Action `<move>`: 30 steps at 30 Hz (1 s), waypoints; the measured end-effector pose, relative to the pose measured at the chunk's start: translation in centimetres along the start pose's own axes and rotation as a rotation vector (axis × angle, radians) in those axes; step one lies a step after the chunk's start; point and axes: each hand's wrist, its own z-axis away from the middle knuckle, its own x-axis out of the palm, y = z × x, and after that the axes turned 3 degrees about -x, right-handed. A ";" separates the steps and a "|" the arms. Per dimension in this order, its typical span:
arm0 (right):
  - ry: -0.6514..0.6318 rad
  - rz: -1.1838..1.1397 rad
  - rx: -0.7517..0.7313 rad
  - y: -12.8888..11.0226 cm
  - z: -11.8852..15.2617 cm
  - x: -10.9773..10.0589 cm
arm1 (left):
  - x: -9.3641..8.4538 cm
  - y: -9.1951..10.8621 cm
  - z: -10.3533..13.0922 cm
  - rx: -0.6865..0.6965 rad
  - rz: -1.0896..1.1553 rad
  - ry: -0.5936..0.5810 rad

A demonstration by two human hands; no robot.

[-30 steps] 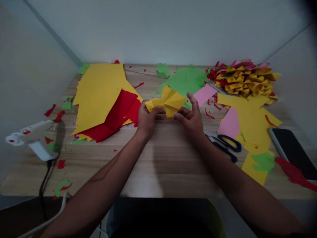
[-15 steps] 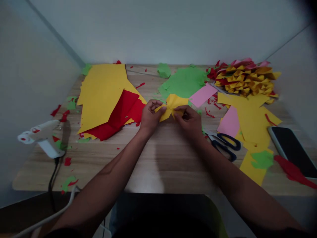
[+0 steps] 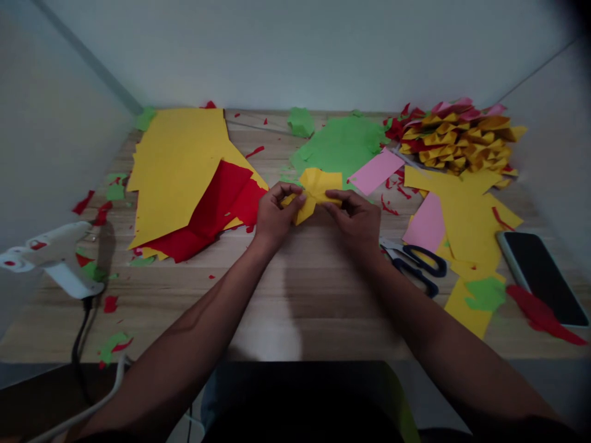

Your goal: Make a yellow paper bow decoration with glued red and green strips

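Between my two hands is a small creased piece of yellow paper [image 3: 316, 183], cut with several lobes like a flower. My left hand [image 3: 276, 215] pinches its left side between thumb and fingers. On the right side, my right hand [image 3: 355, 221] grips a lobe with thumb and index finger; its other fingers curl under. Behind the held paper lies a sheet of green paper [image 3: 341, 141]. Scissors [image 3: 418, 261] with dark handles rest on the table just right of my right hand.
Yellow sheets [image 3: 178, 166] and red paper [image 3: 217, 209] lie left. A white glue gun [image 3: 69, 271] stands at the left edge, its cable trailing down. A heap of folded yellow paper pieces [image 3: 462, 144], pink paper [image 3: 376, 171], more yellow paper [image 3: 471, 215] and a phone [image 3: 542, 277] are right.
The view has shifted slightly, so the glue gun sits further left. The yellow paper is turned a little between my hands, and my right fingers have moved along its right lobe.
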 end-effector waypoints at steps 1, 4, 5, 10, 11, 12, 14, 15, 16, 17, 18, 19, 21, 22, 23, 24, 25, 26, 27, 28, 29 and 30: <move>0.002 -0.003 -0.008 0.0 0.0 0.0 | 0.0 0.0 0.0 -0.006 0.013 0.005; 0.003 -0.023 -0.030 0.0 0.1 -0.1 | 0.1 0.1 0.0 -0.015 0.075 0.022; 0.006 -0.026 -0.036 -0.1 0.1 -0.1 | 0.0 0.1 0.0 -0.017 0.098 0.024; 0.029 -0.032 -0.045 -0.6 0.2 -0.2 | -0.2 0.5 0.1 -0.053 0.122 0.003; 0.031 -0.027 -0.044 -0.7 0.3 -0.3 | -0.2 0.6 0.1 -0.052 0.116 0.005; 0.033 -0.016 -0.039 -0.7 0.3 -0.3 | -0.2 0.6 0.1 -0.048 0.112 0.013; 0.042 0.002 -0.016 -0.7 0.3 -0.3 | -0.2 0.7 0.2 -0.034 0.113 0.045; 0.046 -0.002 -0.001 -0.6 0.3 -0.3 | -0.1 0.8 0.2 -0.027 0.119 0.067; 0.047 -0.021 0.017 -0.5 0.2 -0.3 | -0.1 0.8 0.3 -0.023 0.131 0.088; 0.044 -0.055 0.038 -0.4 0.2 -0.2 | 0.0 0.9 0.4 -0.021 0.151 0.111; 0.039 -0.097 0.064 -0.3 0.1 -0.2 | 0.0 1.1 0.5 -0.026 0.175 0.132; 0.034 -0.141 0.096 -0.2 0.1 -0.1 | 0.1 1.2 0.6 -0.041 0.199 0.150; 0.014 -0.211 0.181 -0.2 0.1 -0.1 | 0.1 1.4 0.8 -0.077 0.228 0.186; -0.018 -0.223 0.221 -0.3 0.1 -0.1 | 0.2 1.4 0.8 -0.085 0.227 0.201; -0.071 -0.213 0.246 -0.5 0.2 -0.1 | 0.2 1.4 0.8 -0.077 0.219 0.219; -0.137 -0.175 0.253 -0.7 0.3 -0.2 | 0.2 1.3 0.8 -0.052 0.210 0.239; -0.211 -0.116 0.244 -0.9 0.4 -0.3 | 0.2 1.3 0.8 -0.018 0.201 0.259; -0.289 -0.046 0.226 -1.2 0.5 -0.3 | 0.2 1.1 0.7 0.015 0.194 0.276; -0.360 0.022 0.204 -1.5 0.6 -0.4 | 0.2 1.0 0.7 0.038 0.187 0.288; -0.420 0.077 0.185 -1.7 0.8 -0.4 | 0.2 1.0 0.6 0.047 0.182 0.296; -0.469 0.115 0.172 -2.0 0.9 -0.4 | 0.2 0.9 0.6 0.045 0.180 0.298; -0.516 0.137 0.162 -2.1 1.0 -0.3 | 0.3 0.9 0.7 0.033 0.183 0.295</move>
